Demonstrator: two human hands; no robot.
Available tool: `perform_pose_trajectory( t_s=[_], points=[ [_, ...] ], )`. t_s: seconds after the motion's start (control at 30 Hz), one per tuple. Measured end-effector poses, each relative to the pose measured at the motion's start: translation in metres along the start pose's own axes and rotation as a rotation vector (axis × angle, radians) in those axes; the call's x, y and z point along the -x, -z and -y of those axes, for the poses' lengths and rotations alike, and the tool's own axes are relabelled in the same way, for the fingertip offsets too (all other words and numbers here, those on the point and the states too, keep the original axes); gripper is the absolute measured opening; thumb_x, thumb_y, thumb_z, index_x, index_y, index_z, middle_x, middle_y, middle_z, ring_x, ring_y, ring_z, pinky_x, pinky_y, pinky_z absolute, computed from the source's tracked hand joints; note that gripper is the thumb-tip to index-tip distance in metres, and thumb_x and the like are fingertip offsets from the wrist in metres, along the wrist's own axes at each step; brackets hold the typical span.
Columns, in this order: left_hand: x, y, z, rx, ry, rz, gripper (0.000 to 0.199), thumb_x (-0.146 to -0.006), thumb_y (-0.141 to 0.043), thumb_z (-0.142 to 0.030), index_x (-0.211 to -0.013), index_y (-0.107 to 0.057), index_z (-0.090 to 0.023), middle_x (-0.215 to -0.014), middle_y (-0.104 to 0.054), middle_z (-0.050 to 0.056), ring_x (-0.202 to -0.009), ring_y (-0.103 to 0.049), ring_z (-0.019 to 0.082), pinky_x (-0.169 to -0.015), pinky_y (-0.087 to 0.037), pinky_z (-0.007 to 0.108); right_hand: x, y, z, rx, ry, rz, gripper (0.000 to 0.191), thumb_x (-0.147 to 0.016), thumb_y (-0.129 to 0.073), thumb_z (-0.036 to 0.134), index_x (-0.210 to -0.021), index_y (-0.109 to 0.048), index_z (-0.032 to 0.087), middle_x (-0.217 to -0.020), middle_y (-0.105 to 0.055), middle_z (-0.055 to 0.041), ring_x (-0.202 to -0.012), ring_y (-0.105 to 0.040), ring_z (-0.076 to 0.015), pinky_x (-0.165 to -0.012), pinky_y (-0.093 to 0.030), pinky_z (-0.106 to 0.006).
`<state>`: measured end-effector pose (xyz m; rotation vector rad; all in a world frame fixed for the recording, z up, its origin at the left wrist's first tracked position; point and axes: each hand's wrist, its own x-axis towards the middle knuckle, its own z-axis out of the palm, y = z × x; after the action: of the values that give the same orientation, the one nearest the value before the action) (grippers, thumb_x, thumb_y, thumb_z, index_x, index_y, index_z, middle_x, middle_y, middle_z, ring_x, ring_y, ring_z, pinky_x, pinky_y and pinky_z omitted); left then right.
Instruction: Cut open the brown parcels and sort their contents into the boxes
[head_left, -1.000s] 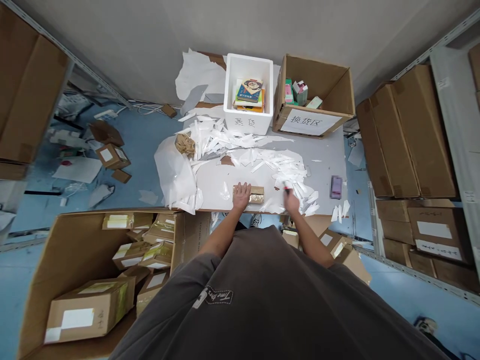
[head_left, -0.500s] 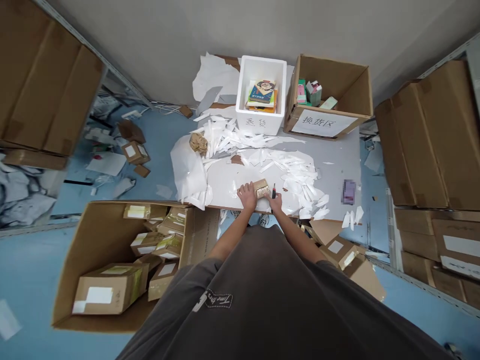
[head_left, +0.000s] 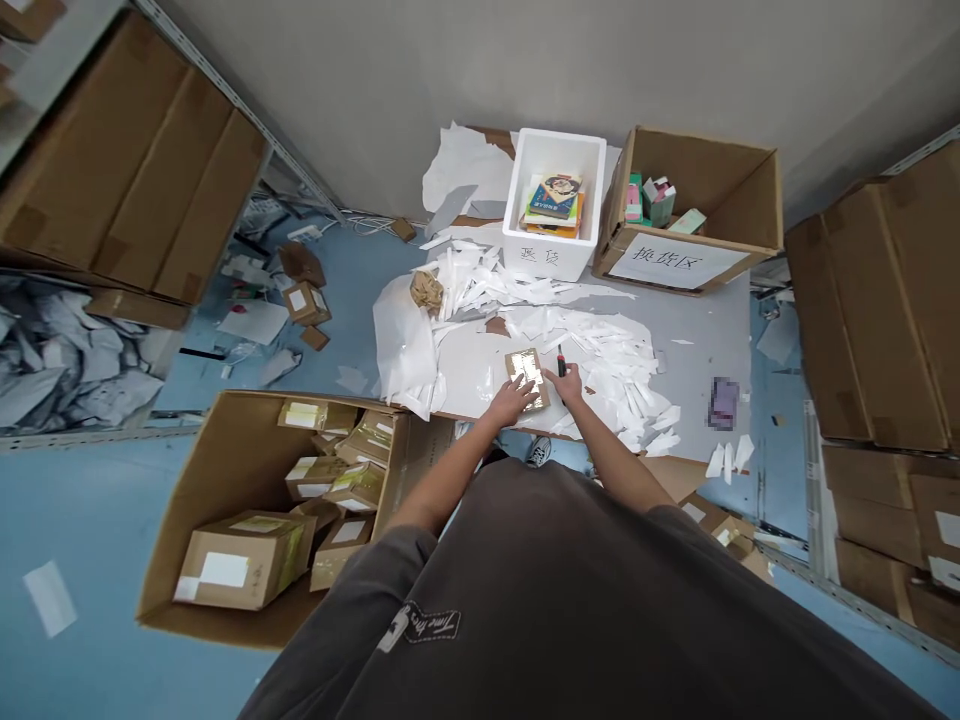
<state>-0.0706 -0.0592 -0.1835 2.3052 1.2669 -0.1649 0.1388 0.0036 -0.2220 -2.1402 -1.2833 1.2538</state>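
A small cardboard box [head_left: 534, 372] with shiny clear tape on top sits at the table's front edge. My left hand [head_left: 513, 400] lies across the box's lower left part, fingers spread over its taped face. In my right hand [head_left: 568, 383], just right of the box, a slim black-and-red box cutter [head_left: 561, 362] is gripped with its tip pointing away from me. The index finger or thumb of that hand reaches toward the box's right side; whether it touches is unclear.
White paper strips [head_left: 600, 350] litter the table [head_left: 705, 330]. Behind stand a white foam box [head_left: 551, 258] with books and a carton [head_left: 686, 262] with small packages. A large carton [head_left: 180, 500] of taped parcels is at left. Shelves with cartons [head_left: 847, 320] flank both sides.
The small box has been turned so its long side points away from me, taped face up. My left hand has shifted from its left end onto its top. The view has swung slightly left.
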Motion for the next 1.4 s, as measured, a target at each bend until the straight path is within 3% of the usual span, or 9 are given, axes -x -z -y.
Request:
perform_pose_trajectory(
  t_s=[0.13,0.27,0.47,0.6,0.7,0.8,0.93,1.13,1.4],
  points=[
    [-0.017,0.015,0.016,-0.055,-0.066,-0.008,0.049,-0.093,-0.059,-0.006,-0.139,-0.068,-0.020,-0.145,-0.065,0.017,-0.146,-0.048,0.035,-0.116,-0.042,0.048,0.040,0.004,-0.042,0.054,-0.040,0.080,0.068,-0.069,-0.083,0.067,-0.113,-0.053,0.025,-0.111,-0.075,-0.0088,-0.103,-0.072,-0.0295,-0.084,-0.053,-0.032],
    [-0.026,0.016,0.016,-0.063,-0.011,-0.016,0.040,-0.088,-0.068,-0.008,-0.128,-0.072,-0.013,-0.135,-0.066,0.021,-0.133,-0.056,0.037,-0.113,-0.044,0.050,0.044,-0.012,-0.043,0.034,-0.130,0.007,0.061,-0.075,-0.078,0.066,-0.111,-0.052,0.025,-0.112,-0.074,-0.0098,-0.105,-0.072,-0.0294,-0.083,-0.054,-0.032],
    [-0.017,0.003,0.009,-0.022,0.171,-0.068,0.049,-0.084,-0.080,-0.017,-0.132,-0.068,-0.018,-0.171,-0.044,0.018,-0.159,-0.038,0.040,-0.124,-0.037,0.053,0.014,-0.015,-0.014,-0.008,-0.053,0.027,0.060,-0.073,-0.084,0.057,-0.111,-0.049,0.027,-0.097,-0.071,-0.0037,-0.094,-0.070,-0.0269,-0.076,-0.053,-0.031],
    [-0.017,0.005,0.006,0.003,0.242,-0.014,0.059,-0.078,-0.089,-0.022,-0.132,-0.066,-0.019,-0.175,-0.040,0.018,-0.162,-0.036,0.041,-0.125,-0.039,0.054,0.018,0.009,-0.022,-0.147,0.041,0.300,0.048,-0.089,-0.068,0.067,-0.111,-0.049,0.029,-0.075,-0.065,0.0051,-0.062,-0.062,-0.0199,-0.059,-0.048,-0.028],
    [-0.021,0.009,0.005,0.000,0.250,-0.006,0.064,-0.075,-0.093,-0.024,-0.133,-0.066,-0.019,-0.174,-0.043,0.018,-0.161,-0.039,0.041,-0.123,-0.042,0.053,0.027,0.030,-0.035,-0.064,0.131,0.565,0.039,-0.097,-0.060,0.066,-0.104,-0.054,0.028,-0.072,-0.066,0.0050,-0.051,-0.056,-0.0162,-0.055,-0.045,-0.026],
    [-0.023,0.011,0.006,-0.013,0.241,-0.002,0.068,-0.073,-0.095,-0.025,-0.133,-0.066,-0.018,-0.173,-0.043,0.020,-0.160,-0.041,0.041,-0.121,-0.045,0.050,0.031,0.041,-0.037,0.216,0.238,0.641,0.031,-0.103,-0.057,0.055,-0.099,-0.062,0.025,-0.075,-0.070,0.0010,-0.058,-0.062,-0.0184,-0.060,-0.046,-0.027],
    [-0.025,0.008,0.008,-0.016,0.250,0.019,0.068,-0.071,-0.098,-0.027,-0.131,-0.067,-0.016,-0.173,-0.043,0.021,-0.159,-0.042,0.043,-0.122,-0.044,0.050,0.025,0.043,-0.025,0.458,0.341,0.516,0.020,-0.103,-0.066,0.044,-0.101,-0.069,0.025,-0.091,-0.077,-0.0065,-0.090,-0.071,-0.0271,-0.077,-0.047,-0.029],
    [-0.030,0.008,0.009,-0.017,0.268,0.054,0.068,-0.072,-0.097,-0.025,-0.132,-0.067,-0.017,-0.174,-0.042,0.020,-0.160,-0.040,0.043,-0.122,-0.044,0.051,0.025,0.048,-0.019,0.311,0.229,0.563,0.027,-0.091,-0.082,0.042,-0.081,-0.067,0.023,-0.080,-0.073,-0.0043,-0.078,-0.068,-0.0242,-0.076,-0.048,-0.030],
    [-0.026,0.010,0.010,-0.012,0.264,0.062,0.069,-0.070,-0.098,-0.024,-0.131,-0.067,-0.016,-0.175,-0.038,0.021,-0.159,-0.041,0.044,-0.120,-0.047,0.050,0.043,0.042,-0.027,0.056,0.067,0.754,0.043,-0.092,-0.074,0.063,-0.084,-0.060,0.024,-0.057,-0.059,0.0037,-0.049,-0.052,-0.0159,-0.052,-0.045,-0.026]
  ],
)
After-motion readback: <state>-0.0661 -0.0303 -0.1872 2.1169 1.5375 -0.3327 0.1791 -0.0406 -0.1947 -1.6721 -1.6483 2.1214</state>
